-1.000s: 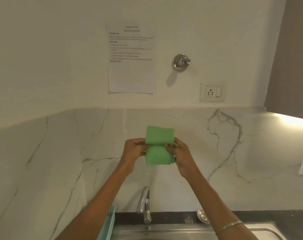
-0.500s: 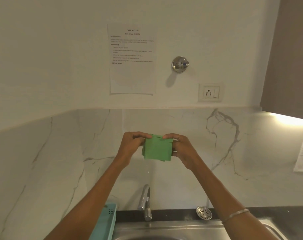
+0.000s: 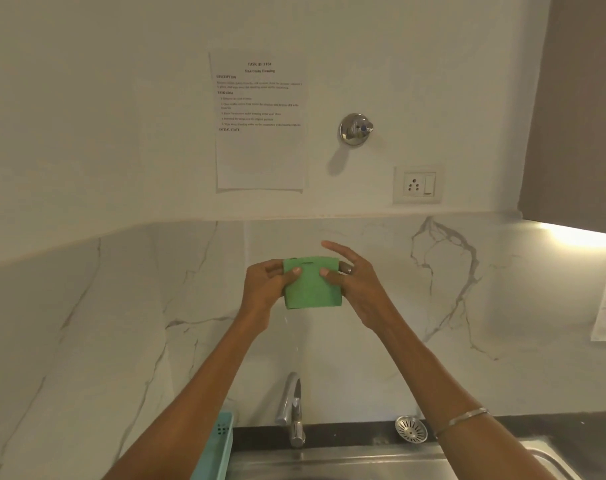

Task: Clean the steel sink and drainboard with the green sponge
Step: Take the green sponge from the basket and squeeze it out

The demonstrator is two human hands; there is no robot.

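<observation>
green sponge held up over the sink

both hands hold the green sponge (image 3: 312,284) in front of the marble backsplash (image 3: 433,306), above the tap (image 3: 292,408) and steel sink (image 3: 363,462). the left hand (image 3: 265,289) pinches its left edge; the right hand (image 3: 353,285) pinches the right edge with thumb, index finger raised straight.

Kitchen: steel sink (image 3: 346,460) with tap (image 3: 292,407) below marble backsplash (image 3: 433,306), drain strainer (image 3: 411,429) on dark counter (image 3: 571,427), wall socket (image 3: 418,184), printed task sheet (image 3: 260,123) taped above.
</observation>
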